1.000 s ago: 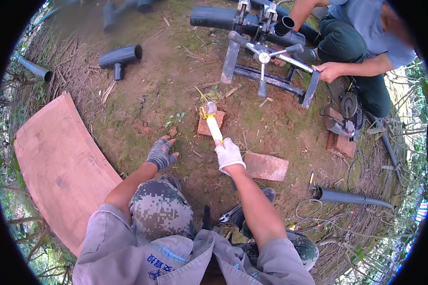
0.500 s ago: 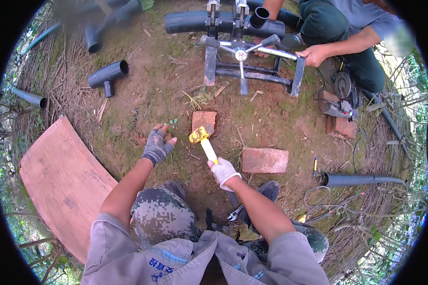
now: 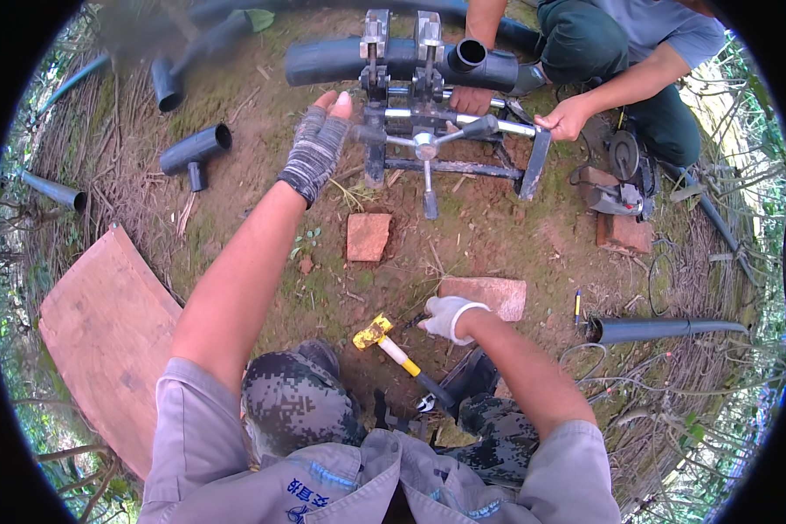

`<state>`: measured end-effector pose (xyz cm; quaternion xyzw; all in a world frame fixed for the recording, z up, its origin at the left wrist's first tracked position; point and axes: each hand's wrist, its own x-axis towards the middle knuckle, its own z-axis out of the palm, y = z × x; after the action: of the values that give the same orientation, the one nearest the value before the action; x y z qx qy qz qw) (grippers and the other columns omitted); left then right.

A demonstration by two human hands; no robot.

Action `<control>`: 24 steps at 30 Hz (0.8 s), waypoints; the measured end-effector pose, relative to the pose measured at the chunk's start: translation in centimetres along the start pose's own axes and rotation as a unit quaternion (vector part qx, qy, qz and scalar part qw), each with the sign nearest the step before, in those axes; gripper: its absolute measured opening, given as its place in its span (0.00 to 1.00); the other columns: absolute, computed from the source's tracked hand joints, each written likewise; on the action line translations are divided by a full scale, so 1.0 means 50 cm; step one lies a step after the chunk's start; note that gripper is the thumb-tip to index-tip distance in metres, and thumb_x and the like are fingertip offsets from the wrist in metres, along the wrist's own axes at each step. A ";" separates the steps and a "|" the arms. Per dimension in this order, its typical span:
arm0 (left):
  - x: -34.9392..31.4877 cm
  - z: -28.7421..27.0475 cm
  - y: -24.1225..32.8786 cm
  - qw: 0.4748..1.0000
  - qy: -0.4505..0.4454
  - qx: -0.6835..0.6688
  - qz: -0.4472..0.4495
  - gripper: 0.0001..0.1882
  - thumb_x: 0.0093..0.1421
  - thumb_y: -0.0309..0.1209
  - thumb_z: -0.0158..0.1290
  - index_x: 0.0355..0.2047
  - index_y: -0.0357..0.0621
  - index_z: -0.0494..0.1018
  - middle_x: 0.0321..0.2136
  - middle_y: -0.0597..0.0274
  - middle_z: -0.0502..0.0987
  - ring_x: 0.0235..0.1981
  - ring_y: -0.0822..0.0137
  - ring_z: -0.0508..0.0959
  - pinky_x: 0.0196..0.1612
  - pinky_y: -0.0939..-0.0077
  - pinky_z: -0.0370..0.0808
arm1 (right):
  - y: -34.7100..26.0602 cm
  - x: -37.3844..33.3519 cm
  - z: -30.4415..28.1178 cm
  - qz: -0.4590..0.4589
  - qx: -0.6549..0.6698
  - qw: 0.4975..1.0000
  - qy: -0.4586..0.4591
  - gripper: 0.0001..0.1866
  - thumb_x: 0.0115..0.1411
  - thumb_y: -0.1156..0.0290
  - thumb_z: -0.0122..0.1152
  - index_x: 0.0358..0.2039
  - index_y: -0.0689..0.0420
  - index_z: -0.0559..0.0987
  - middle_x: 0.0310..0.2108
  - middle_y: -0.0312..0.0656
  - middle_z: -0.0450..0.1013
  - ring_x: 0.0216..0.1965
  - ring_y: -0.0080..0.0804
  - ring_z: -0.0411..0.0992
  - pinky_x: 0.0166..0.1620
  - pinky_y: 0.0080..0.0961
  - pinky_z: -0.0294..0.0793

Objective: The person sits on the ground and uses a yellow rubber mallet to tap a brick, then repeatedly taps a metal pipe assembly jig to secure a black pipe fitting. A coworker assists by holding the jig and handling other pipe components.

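My left hand [image 3: 314, 150], in a grey knit glove with bare fingertips, reaches forward with its fingers stretched out. It is just left of a metal pipe-clamp frame [image 3: 375, 148] with a spoked handwheel [image 3: 425, 146]; contact is not clear. A thick black pipe [image 3: 332, 63] with an upright branch sits in the clamps. Low over the ground, my right hand [image 3: 450, 318], in a white glove, is closed beside a red brick [image 3: 498, 297]. Something thin and dark shows at its fingertips. A yellow-headed hammer [image 3: 393, 351] rests near my feet, apart from both hands.
Another person's hand [image 3: 563, 118] grips the frame's right end. A second brick [image 3: 368, 237] lies mid-ground. A black pipe tee [image 3: 194, 150] and a wooden board [image 3: 105, 341] are at left. At right are an angle grinder [image 3: 624, 192], a marker [image 3: 577, 306] and a pipe [image 3: 655, 330].
My right hand has let go of the hammer, which now lies nearer my feet, and has moved right. My left hand has moved forward to the clamp frame.
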<state>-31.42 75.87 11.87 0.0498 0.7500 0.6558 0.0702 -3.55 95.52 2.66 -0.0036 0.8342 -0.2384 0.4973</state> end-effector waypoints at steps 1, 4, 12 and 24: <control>0.011 -0.004 -0.001 1.000 0.006 -0.011 -0.020 0.43 0.66 0.59 0.52 0.67 0.34 0.61 0.61 0.42 0.70 0.62 0.56 0.70 0.66 0.63 0.63 | 0.009 -0.025 -0.056 0.025 -0.010 0.999 0.030 0.30 0.64 0.48 0.57 0.55 0.62 0.75 0.55 0.58 0.74 0.58 0.56 0.72 0.59 0.42 0.71; 0.009 0.014 0.002 0.995 0.014 -0.065 -0.077 0.47 0.64 0.63 0.52 0.68 0.35 0.61 0.63 0.45 0.68 0.64 0.57 0.67 0.67 0.63 0.60 | 0.132 -0.070 -0.159 0.113 0.048 0.976 0.180 0.28 0.65 0.49 0.57 0.50 0.63 0.74 0.51 0.63 0.74 0.55 0.60 0.72 0.56 0.45 0.71; -0.013 0.045 -0.060 0.973 -0.035 -0.151 -0.169 0.21 0.68 0.54 0.54 0.44 0.51 0.74 0.32 0.73 0.78 0.31 0.78 0.78 0.34 0.77 0.78 | 0.386 0.027 -0.169 0.040 0.498 0.683 0.533 0.30 0.71 0.45 0.51 0.56 0.61 0.72 0.54 0.49 0.72 0.53 0.37 0.69 0.58 0.34 0.66; -0.075 0.052 -0.132 0.916 -0.116 -0.316 -0.220 0.41 0.64 0.67 0.47 0.64 0.49 0.65 0.57 0.61 0.75 0.54 0.64 0.79 0.55 0.62 0.79 | 0.300 0.045 -0.245 0.005 0.563 0.665 0.491 0.22 0.67 0.48 0.60 0.46 0.54 0.75 0.40 0.34 0.70 0.42 0.26 0.62 0.51 0.29 0.61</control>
<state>-27.17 76.92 5.16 -0.0653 0.4821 0.8163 0.3114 -11.42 113.12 -0.41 0.3983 0.6649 -0.6273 -0.0760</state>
